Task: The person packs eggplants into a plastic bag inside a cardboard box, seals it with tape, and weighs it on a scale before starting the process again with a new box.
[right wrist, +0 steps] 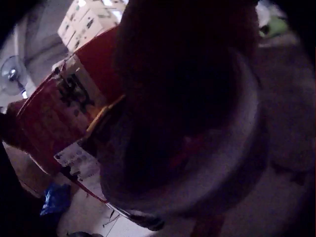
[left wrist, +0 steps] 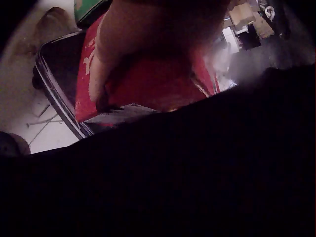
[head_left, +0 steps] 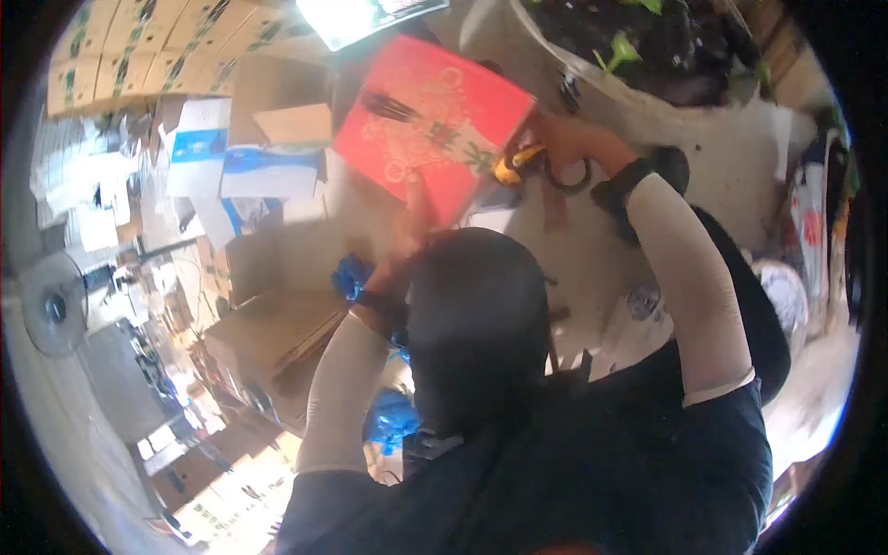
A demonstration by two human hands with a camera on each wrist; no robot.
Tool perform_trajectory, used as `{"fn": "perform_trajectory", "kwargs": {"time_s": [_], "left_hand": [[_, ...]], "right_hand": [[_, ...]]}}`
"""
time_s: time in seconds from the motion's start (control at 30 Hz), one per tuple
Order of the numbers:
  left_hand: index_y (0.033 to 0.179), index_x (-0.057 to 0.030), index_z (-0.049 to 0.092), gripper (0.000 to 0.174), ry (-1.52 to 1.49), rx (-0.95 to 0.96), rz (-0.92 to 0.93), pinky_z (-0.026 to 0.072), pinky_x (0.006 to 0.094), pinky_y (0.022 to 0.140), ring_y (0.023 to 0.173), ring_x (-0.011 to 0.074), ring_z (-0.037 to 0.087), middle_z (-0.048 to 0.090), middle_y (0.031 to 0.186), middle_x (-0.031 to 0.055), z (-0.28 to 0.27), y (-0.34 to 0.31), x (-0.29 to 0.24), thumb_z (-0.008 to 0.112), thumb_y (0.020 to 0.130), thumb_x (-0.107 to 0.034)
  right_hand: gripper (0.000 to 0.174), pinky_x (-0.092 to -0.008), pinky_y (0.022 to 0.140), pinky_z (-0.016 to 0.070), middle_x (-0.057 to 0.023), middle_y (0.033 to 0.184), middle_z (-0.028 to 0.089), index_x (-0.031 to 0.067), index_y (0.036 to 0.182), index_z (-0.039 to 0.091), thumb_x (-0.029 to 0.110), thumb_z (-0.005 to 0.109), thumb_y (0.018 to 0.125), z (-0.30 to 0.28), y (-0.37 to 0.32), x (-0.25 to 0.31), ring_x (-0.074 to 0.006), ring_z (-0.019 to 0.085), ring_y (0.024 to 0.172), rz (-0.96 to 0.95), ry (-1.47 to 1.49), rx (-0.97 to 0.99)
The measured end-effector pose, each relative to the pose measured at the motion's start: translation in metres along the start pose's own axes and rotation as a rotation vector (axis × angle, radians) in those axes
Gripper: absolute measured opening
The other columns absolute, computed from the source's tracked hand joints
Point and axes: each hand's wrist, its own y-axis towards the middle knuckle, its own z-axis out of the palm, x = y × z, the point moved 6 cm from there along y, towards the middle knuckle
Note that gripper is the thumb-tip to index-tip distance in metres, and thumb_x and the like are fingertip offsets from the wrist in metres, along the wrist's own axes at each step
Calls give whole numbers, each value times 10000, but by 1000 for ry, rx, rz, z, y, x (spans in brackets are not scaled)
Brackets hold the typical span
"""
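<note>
A flat red gift box (head_left: 435, 120) with gold patterns and dark characters lies tilted in front of the person in the head view. At its near edge the left hand (head_left: 407, 227) grips it, one digit laid along the printed face. A white label (left wrist: 123, 113) shows on the box's side in the left wrist view. The right hand (head_left: 583, 143), at the box's right corner, holds a tape dispenser (head_left: 518, 165) with a yellow front and a dark ring. In the right wrist view the big tape roll (right wrist: 247, 108) hides most of the fingers.
Stacked cartons (head_left: 139, 51) stand at the upper left, with blue-and-white packets (head_left: 268, 173) nearby. A planter (head_left: 592, 79) with leaves is at the upper right. Beside the left arm are a brown carton (head_left: 268, 333) and a blue plastic bag (head_left: 393, 421). A fan (head_left: 55, 305) stands far left.
</note>
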Motion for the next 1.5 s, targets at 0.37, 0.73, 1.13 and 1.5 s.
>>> {"fn": "perform_trajectory", "kwargs": {"time_s": [0.37,0.73,1.13,1.5], "left_hand": [[1504,-43,232,948,-372,-147,-14,305,565,1059,1344,297,380,382,1476,148,-54,17,32,309,889,-759],[1263,-50,527,583,-1054,-417,-6,414,471,980,1123,242,566,606,1218,121,-89,112,62,387,973,-536],[1113,-41,608,458,-1245,-299,-33,547,385,800,871,226,659,669,1038,118,-100,106,28,329,1004,-387],[1276,3,525,477,-1151,-38,214,413,382,1029,1163,239,559,598,1270,119,-63,73,22,520,876,-257]], "right_hand": [[407,-391,964,452,-132,1165,634,109,1190,623,126,615,784,-9,-51,177,-312,595,1110,-12,513,-64],[434,-307,1014,391,-183,1395,449,-29,1187,550,317,573,927,-196,-71,82,-178,592,1039,271,1687,-738],[451,-391,867,488,-180,1183,573,-88,1194,528,135,611,811,-135,-37,12,-246,589,1046,692,164,-927],[556,-473,970,461,-193,1335,515,-26,1317,469,308,617,898,-12,-160,17,-312,548,1165,447,1297,-1020]]}}
